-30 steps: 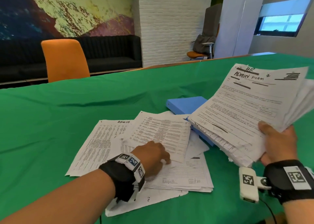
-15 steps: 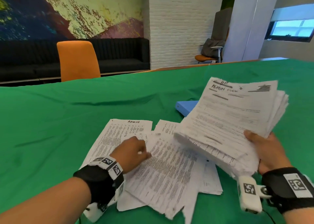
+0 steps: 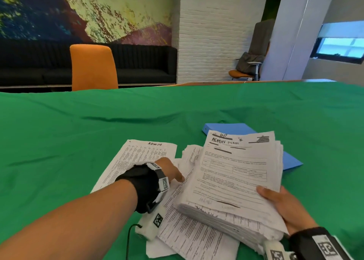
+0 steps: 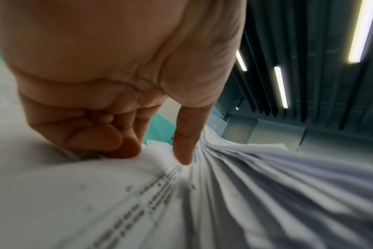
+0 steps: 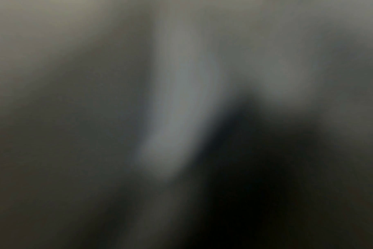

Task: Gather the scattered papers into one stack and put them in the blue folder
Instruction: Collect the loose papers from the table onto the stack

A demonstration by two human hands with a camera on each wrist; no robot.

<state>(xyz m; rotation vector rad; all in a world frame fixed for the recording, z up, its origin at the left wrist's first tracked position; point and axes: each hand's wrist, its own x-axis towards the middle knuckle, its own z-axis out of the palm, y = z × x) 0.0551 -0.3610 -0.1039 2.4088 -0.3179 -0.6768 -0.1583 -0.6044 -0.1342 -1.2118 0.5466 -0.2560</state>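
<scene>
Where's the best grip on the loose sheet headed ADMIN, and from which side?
Take the ADMIN sheet by its far left corner, coming in from the left. It lies flat on the green cloth, and that corner is bare. Its right and near parts sit under the left hand and the other loose papers. Sliding it leftward first would probably free it.

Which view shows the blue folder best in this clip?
The head view: the blue folder lies on the green cloth, partly behind the stack gripped by the right hand. No folder is identifiable in the left wrist view; the right wrist view is dark blur.
</scene>
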